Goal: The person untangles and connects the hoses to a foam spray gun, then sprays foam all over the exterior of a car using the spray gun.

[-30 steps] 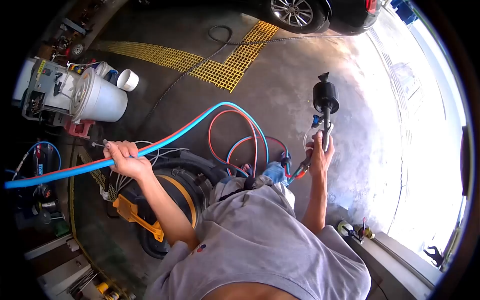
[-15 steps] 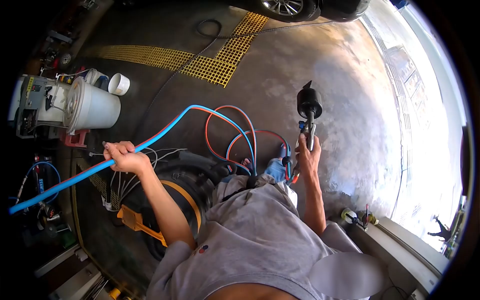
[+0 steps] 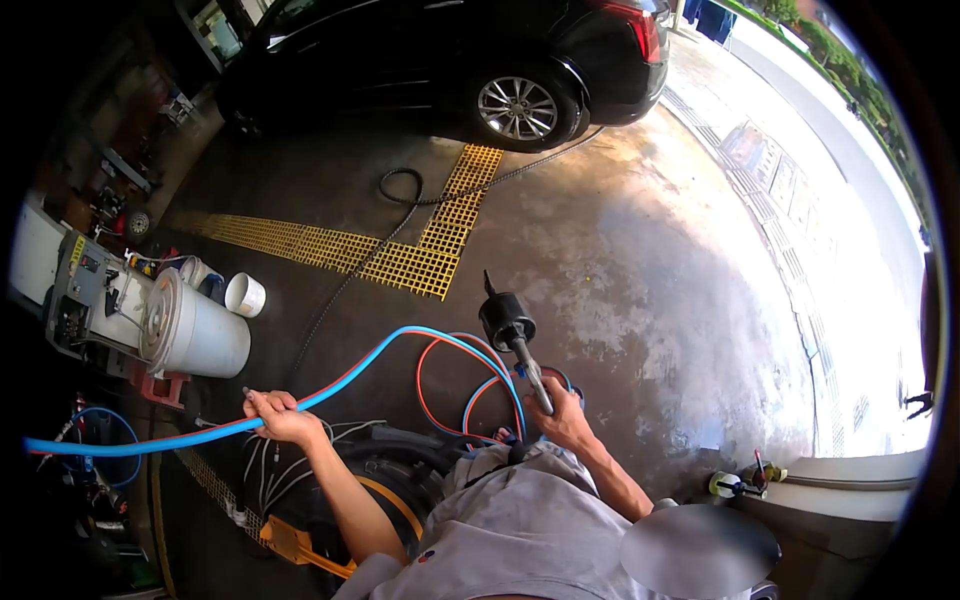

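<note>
My left hand (image 3: 287,417) is closed round a blue-and-orange twin hose (image 3: 375,362) at the left. From there the hose runs off to the left edge, and on the other side it arches over and loops down near my feet. In my right hand (image 3: 565,415) is the grip of a spray gun (image 3: 508,322) with a metal handle and a black cylindrical head ending in a thin tip. The gun points forward and slightly left, held above the floor. My fingers partly hide its grip.
A black car (image 3: 430,70) stands ahead, beyond a yellow floor grate (image 3: 410,265) and a dark hose (image 3: 345,275). Left are a white lidded bin (image 3: 205,335) and a small white bucket (image 3: 245,295). A black round machine (image 3: 390,490) stands beside my left arm. Bottles (image 3: 745,480) sit lower right.
My view has tilted up, showing more of the car. My right hand has swung the spray gun leftward, closer to the hose loops. My left hand still grips the hose.
</note>
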Demonstrator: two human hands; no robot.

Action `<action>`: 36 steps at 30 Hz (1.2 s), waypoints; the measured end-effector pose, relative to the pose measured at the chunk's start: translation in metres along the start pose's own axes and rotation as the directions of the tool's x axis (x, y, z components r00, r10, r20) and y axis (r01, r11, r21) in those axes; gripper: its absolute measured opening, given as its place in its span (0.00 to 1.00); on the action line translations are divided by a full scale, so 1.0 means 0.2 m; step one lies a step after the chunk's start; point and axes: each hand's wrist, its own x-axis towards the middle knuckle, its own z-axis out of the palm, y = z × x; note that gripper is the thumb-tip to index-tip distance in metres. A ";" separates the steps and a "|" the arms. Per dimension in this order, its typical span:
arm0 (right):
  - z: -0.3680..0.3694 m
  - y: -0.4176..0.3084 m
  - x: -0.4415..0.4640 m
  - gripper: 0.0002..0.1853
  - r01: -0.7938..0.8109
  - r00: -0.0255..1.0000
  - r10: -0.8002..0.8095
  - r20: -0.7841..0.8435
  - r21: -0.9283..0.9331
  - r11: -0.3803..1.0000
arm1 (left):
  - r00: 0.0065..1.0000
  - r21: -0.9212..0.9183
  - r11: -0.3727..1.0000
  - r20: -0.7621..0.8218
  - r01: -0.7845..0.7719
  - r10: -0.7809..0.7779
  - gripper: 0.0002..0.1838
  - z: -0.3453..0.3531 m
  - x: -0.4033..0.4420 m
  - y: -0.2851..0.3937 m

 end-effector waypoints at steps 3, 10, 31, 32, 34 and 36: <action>0.04 0.03 -0.03 0.20 0.061 0.996 -0.063 0.060 0.037 0.997 | 1.000 0.033 0.999 -0.010 0.004 -0.003 0.18 -0.01 0.00 0.00; 0.06 -0.02 -0.05 0.21 0.166 0.963 -0.163 0.214 0.000 0.986 | 0.999 0.063 0.998 -0.039 0.020 -0.017 0.15 -0.05 -0.04 0.02; 0.05 0.10 0.04 0.23 0.021 0.998 -0.024 0.054 0.053 0.998 | 0.993 -0.018 0.993 0.012 0.120 -0.120 0.15 -0.04 -0.26 -0.01; 0.05 0.10 0.05 0.23 0.039 0.999 -0.041 0.034 0.047 0.998 | 0.992 -0.027 0.992 0.028 0.121 -0.120 0.15 -0.03 -0.26 -0.02; 0.03 0.11 0.04 0.23 0.054 0.998 -0.054 0.012 0.040 0.998 | 0.991 -0.035 0.991 0.030 0.128 -0.127 0.15 0.02 -0.27 0.00; 0.00 0.08 0.04 0.22 0.016 1.000 -0.016 0.003 0.045 0.999 | 0.991 -0.047 0.990 0.029 0.134 -0.133 0.15 0.07 -0.28 0.00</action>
